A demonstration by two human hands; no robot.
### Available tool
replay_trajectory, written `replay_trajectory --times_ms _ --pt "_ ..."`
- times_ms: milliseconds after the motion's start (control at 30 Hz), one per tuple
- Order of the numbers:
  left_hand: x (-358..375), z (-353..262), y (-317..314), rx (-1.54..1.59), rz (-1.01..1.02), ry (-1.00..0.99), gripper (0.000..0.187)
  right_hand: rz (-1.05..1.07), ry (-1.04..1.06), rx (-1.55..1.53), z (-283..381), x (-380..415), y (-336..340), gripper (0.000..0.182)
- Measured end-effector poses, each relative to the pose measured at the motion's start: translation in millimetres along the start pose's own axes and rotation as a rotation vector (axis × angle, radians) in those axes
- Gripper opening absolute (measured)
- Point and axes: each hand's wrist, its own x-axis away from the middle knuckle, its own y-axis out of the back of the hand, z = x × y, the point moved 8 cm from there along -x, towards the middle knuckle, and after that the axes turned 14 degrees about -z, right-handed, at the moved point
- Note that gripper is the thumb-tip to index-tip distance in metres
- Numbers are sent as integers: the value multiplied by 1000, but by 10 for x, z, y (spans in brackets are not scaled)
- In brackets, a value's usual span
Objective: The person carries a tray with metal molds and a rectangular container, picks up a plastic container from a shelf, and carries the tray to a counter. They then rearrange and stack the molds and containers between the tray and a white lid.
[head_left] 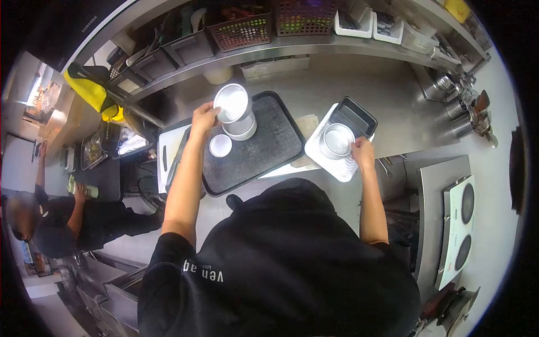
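Observation:
My left hand [206, 117] pinches the rim of a round metal tin [232, 103], tilted above a stack of similar tins [241, 130]. That stack stands on a dark tray [269, 151]. Close by on the tray is a small white round dish [220, 146]. On the right, my right hand [362, 153] grips the edge of another round metal tin [338, 139]. This tin is over a white tray [342, 171], beside a black rectangular pan [353, 115].
Baskets [238, 33] and white bins [353, 23] line the shelf above the steel counter [382, 78]. Utensils in metal holders [461, 124] hang at right, above a two-plate hob [459, 230]. A knife [165, 158] lies left. Another person [73, 213] holds a green bottle.

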Motion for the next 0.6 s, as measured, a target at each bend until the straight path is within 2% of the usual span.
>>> replay_trajectory --times_ms 100,133,167,233,267,300,367,433,500,533,600 --pt "79 58 47 69 -43 14 25 -77 83 19 173 33 138 16" --pt "65 148 64 71 -50 38 24 -68 140 67 160 2 85 24" --pt "51 241 98 70 -64 60 23 -63 144 68 101 -14 80 24" --pt "55 325 115 43 -39 104 22 -220 286 147 202 17 90 35" --pt "145 296 116 126 -21 166 22 -182 219 117 130 -9 28 43" --pt "212 277 108 213 -2 223 21 -194 234 115 192 18 35 42" --pt "231 255 127 245 -11 205 21 2 165 233 117 -32 -117 41" --pt "271 169 144 200 -7 204 24 -36 172 197 82 -43 -100 34" --pt "25 334 232 205 -103 -2 27 -74 169 158 162 -16 -72 28" --pt "39 232 274 130 -155 -114 27 -81 121 148 229 -5 5 24" --pt "84 136 254 44 -171 -192 23 -100 102 169 262 -16 28 17"
